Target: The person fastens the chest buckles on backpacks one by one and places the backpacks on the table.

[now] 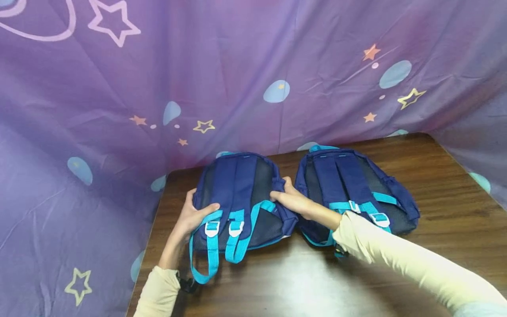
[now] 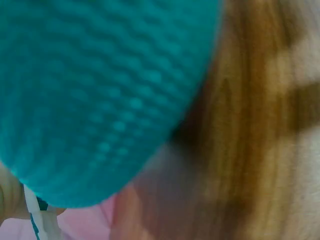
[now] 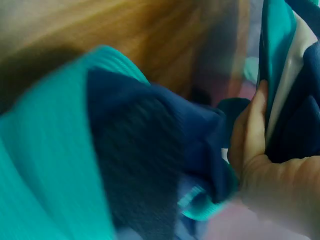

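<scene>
A navy backpack (image 1: 242,185) with turquoise straps and white buckles lies on the wooden table, its strap side facing up. At its left edge my left hand (image 1: 193,215) grips it, thumb on top and the other fingers hidden. From the other side my right hand (image 1: 294,201) holds the backpack's right edge, also seen in the right wrist view. A second, similar backpack (image 1: 326,176) is close to the right, partly behind my right forearm. In the left wrist view a blurred turquoise strap (image 2: 105,100) covers much of the picture.
The brown wooden table (image 1: 435,176) ends at a purple curtain (image 1: 237,66) printed with stars, which rises behind it and along the sides. Loose turquoise strap ends (image 1: 202,277) hang toward the front of the table.
</scene>
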{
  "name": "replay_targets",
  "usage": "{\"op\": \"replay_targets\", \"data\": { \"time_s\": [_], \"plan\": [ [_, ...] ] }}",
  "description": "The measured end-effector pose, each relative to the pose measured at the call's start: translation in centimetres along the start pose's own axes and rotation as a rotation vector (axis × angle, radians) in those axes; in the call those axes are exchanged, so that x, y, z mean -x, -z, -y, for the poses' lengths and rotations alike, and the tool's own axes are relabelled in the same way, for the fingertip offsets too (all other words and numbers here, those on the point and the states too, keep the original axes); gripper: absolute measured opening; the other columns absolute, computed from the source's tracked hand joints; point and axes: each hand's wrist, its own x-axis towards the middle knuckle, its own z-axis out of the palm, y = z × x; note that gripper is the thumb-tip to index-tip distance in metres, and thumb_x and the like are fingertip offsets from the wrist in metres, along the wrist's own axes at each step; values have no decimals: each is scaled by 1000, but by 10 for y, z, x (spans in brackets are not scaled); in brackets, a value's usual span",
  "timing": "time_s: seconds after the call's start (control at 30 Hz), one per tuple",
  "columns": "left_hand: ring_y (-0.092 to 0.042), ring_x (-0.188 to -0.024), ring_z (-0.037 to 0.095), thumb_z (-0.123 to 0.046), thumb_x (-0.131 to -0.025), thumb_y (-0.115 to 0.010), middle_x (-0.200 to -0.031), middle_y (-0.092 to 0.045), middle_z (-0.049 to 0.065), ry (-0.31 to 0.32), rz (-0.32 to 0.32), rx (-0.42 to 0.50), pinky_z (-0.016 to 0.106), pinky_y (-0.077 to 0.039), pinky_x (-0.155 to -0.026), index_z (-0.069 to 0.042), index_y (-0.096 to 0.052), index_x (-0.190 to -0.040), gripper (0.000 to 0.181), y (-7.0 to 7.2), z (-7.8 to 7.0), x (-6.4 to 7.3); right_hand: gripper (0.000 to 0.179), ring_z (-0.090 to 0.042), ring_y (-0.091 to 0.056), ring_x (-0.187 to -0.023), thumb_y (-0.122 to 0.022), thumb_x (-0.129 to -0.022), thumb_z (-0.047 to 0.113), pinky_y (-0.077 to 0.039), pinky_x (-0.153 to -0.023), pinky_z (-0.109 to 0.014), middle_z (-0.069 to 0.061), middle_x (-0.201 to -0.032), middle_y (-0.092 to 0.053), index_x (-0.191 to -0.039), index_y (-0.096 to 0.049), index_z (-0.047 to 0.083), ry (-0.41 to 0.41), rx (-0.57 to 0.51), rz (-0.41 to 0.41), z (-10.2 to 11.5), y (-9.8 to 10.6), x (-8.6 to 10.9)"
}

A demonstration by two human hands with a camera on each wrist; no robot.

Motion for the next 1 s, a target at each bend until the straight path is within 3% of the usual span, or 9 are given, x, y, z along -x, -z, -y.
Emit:
{"op": "replay_targets", "data": {
  "time_s": [0.3, 0.5, 0.63, 0.83, 1.0],
  "plan": [
    [-35, -142, 40, -47, -80, -82, -156, -32, 21, 36, 16, 6, 57, -33, -115, -17, -19, -156, 103, -21, 30, -13, 71, -32, -40, -125, -60, -79, 23, -37, -104, -39, -25, -134, -44, -135, -21, 4, -105, -19, 11, -16, -6, -4],
    [-36, -142, 41, -44, -81, -81, -155, -35, 21, 44, -9, -42, 57, -33, -115, -18, -21, -155, 99, -22, 39, -18, 74, -32, -39, -126, -58, -78, 18, -36, -105, -41, -26, -135, -43, -138, -18, 0, -131, -10, 22, -16, -16, -9],
    [-34, -143, 42, -46, -82, -80, -156, -33, 23, 37, -24, -71, 58, -31, -116, -16, -19, -157, 101, -19, 41, -20, 80, -33, -41, -129, -56, -76, 12, -34, -112, -45, -29, -134, -49, -142, -14, -2, -120, -42, -11, -14, -27, -13],
    [-32, -144, 42, -45, -82, -80, -157, -32, 22, 47, -59, -96, 58, -29, -117, -18, -18, -158, 102, -17, 47, -24, 83, -39, -37, -138, -52, -75, 1, -27, -120, -48, -35, -144, -42, -147, -10, -3, -108, -119, -43, -11, -39, -17],
    [-35, -143, 44, -49, -82, -79, -156, -35, 24, 45, -27, -129, 59, -32, -115, -19, -18, -157, 101, -24, 47, -35, 75, -41, -39, -133, -44, -75, -5, -29, -117, -52, -38, -141, -39, -145, -17, -5, -93, -103, -143, -18, -41, -22]
  ]
}}
